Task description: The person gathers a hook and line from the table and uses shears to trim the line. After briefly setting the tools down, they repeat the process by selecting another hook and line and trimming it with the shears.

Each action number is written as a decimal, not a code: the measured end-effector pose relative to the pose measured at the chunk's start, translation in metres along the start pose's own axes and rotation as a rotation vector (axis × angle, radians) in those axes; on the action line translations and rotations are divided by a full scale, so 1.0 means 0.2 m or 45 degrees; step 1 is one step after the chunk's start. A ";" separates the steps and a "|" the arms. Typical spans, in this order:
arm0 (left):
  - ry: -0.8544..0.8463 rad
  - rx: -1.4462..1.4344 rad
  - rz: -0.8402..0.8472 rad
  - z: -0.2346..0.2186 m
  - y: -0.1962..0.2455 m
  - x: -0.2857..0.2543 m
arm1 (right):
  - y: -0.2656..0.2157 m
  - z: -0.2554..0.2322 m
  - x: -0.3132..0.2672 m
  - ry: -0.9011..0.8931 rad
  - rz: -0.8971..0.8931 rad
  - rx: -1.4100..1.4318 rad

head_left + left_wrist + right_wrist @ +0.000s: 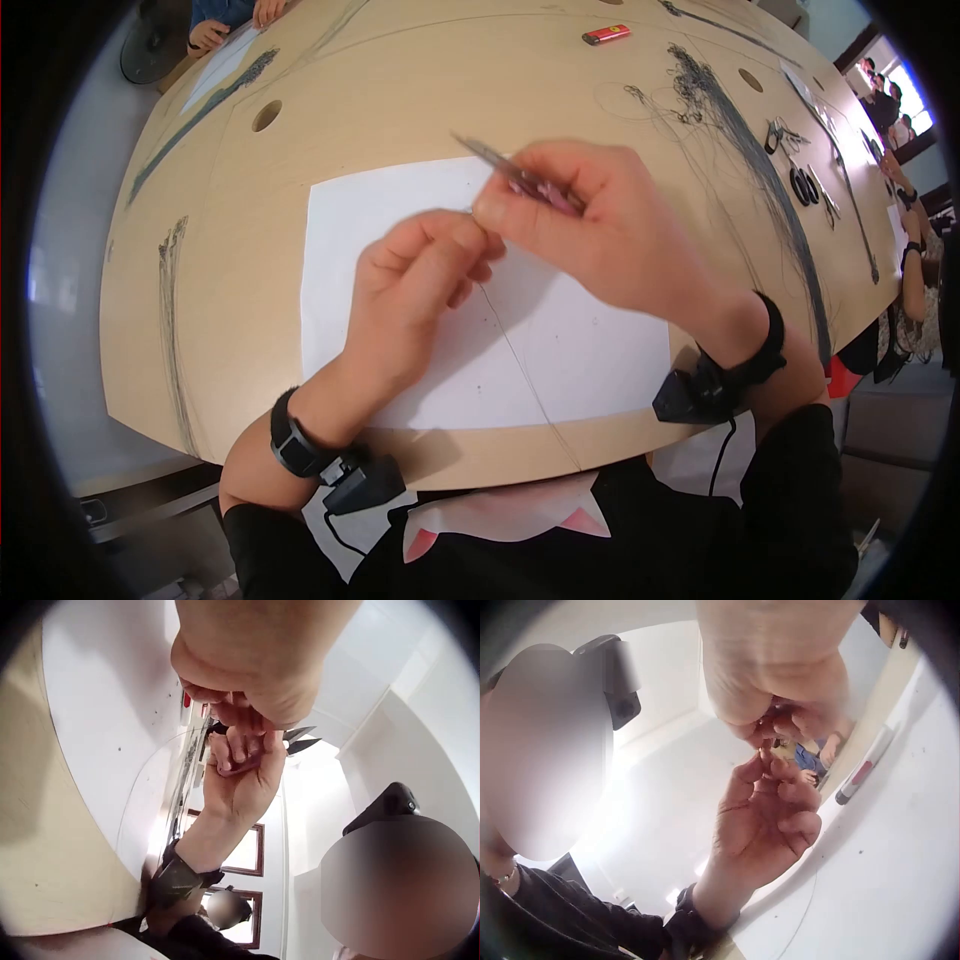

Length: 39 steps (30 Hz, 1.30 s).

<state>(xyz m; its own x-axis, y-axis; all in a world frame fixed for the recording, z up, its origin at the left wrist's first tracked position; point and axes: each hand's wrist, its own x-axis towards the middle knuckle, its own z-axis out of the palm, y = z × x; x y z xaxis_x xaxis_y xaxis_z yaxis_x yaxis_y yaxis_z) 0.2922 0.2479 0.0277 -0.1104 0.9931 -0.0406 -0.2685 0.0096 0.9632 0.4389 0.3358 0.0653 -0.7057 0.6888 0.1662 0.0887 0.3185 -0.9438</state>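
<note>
Over a white sheet of paper point(335, 225), my two hands meet at the fingertips. The left hand point(412, 285) pinches a thin dark strand point(516, 348) between thumb and forefinger. From there the strand runs down over the paper to the table's near edge. My right hand point(615, 230) holds small scissors point(484, 153) with purplish handles against its palm, the blades pointing up and left. Its thumb and forefinger come together right at the left fingertips, where the strand's end is hidden. In the left wrist view the scissor blades point(301, 742) stand slightly apart, past the fingers.
A long bundle of dark strands point(770, 195) with tangled ends lies at right, beside black-handled scissors point(803, 186). Smaller bundles lie at left point(170, 330) and far left point(205, 115). A red lighter point(606, 35) lies at the back. Other people's hands point(208, 35) rest across the table.
</note>
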 end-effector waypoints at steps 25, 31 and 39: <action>0.671 0.562 1.148 -0.80 1.73 -2.10 | -0.03 -0.08 0.02 -0.022 0.222 0.352; 1.056 0.277 1.556 -0.44 1.98 -2.38 | -0.01 -0.05 0.04 -0.020 0.319 0.336; 1.448 1.056 0.252 -1.20 1.28 -1.39 | 0.01 -0.01 0.02 -0.038 0.466 0.206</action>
<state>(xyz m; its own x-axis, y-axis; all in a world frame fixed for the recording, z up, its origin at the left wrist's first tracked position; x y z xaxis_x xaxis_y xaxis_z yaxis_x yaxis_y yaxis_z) 0.0240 -0.0533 0.2226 -0.8829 0.3562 0.3060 0.4282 0.3432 0.8360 0.4364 0.3405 0.0646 -0.6683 0.7177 -0.1955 0.2280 -0.0525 -0.9722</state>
